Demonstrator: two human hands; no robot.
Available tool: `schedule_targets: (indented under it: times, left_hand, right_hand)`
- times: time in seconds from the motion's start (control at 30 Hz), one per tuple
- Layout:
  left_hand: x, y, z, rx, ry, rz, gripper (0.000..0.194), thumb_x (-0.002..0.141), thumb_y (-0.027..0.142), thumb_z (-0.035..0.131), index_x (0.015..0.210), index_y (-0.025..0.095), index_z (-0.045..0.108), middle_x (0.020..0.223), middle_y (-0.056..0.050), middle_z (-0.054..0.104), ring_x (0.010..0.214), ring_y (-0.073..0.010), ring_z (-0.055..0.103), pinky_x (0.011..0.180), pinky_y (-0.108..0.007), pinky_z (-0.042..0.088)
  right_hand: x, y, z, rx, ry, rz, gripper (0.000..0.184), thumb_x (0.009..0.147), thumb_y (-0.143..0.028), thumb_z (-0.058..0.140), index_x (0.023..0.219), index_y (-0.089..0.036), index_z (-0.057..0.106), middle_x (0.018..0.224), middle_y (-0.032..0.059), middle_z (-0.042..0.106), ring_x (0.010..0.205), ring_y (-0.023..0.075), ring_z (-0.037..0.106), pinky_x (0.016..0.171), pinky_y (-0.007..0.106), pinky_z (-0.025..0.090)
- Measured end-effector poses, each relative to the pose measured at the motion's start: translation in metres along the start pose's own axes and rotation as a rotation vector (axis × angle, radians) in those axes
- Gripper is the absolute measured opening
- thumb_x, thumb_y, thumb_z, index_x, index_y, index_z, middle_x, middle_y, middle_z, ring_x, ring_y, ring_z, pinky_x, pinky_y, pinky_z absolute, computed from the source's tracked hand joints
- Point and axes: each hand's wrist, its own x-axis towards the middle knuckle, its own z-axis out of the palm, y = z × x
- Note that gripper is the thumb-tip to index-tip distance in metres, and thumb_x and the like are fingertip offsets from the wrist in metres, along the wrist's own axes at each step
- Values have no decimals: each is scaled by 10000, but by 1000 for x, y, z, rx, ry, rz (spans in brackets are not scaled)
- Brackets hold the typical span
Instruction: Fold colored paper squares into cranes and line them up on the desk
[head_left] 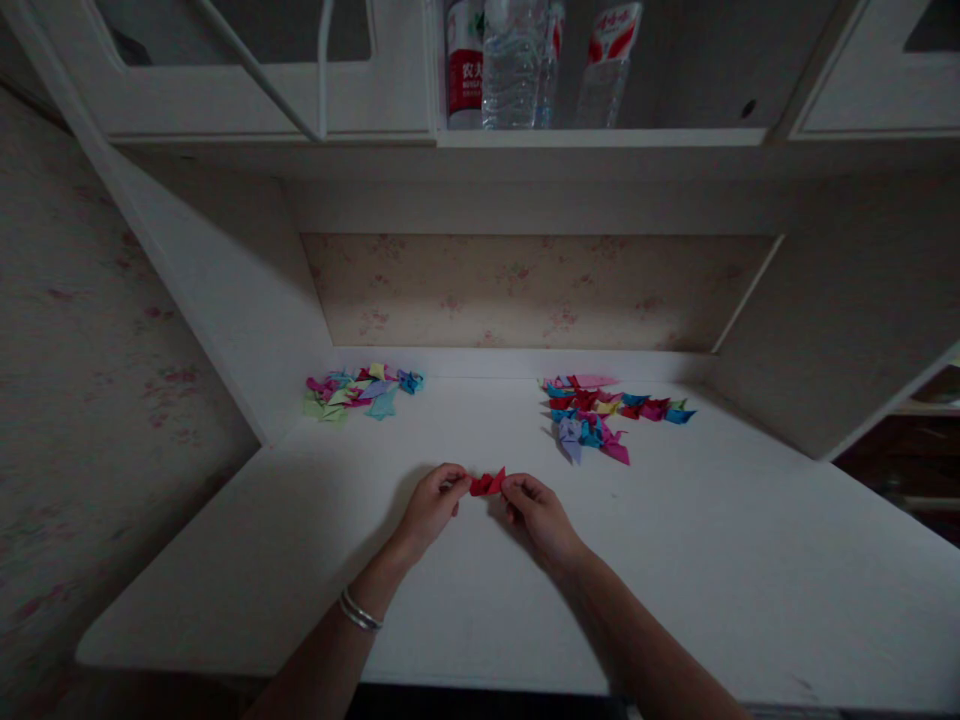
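At the centre of the frame, over the white tabletop [480,600], we find a red folded paper piece [486,485] held between both hands. The left hand [435,500] pinches its left end, thumb and fingertips closed; the right hand [536,505] pinches its right end likewise. We record colourful folded papers [364,390] left of centre and a second paper group [592,410] right of centre.

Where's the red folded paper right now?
Head view, near centre: the red folded paper is pinched between the left hand and right hand, nearer than both colourful paper piles.
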Motion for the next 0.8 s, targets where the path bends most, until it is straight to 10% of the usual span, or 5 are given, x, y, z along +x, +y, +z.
schedule_targets:
  times: [0.4,0.8]
  left_hand:
    - [41,15,5,48,-41,-70,249,753,358,576,827,135,660,859,-73,698,523,-112,616,427,-198,301]
    - [170,86,165,630,-221,290,252,789,302,536,882,229,759,761,-11,740,682,-151,667,625,-211,446]
  right_hand:
    - [2,-3,-3,111,-71,59,324,703,-444,742,792,-167,600,632,-31,570,465,54,420,455,209,258]
    - [10,3,-10,154,-168,143,355,717,-465,712,806,-152,570,598,-18,589,427,64,448,434,205,285]
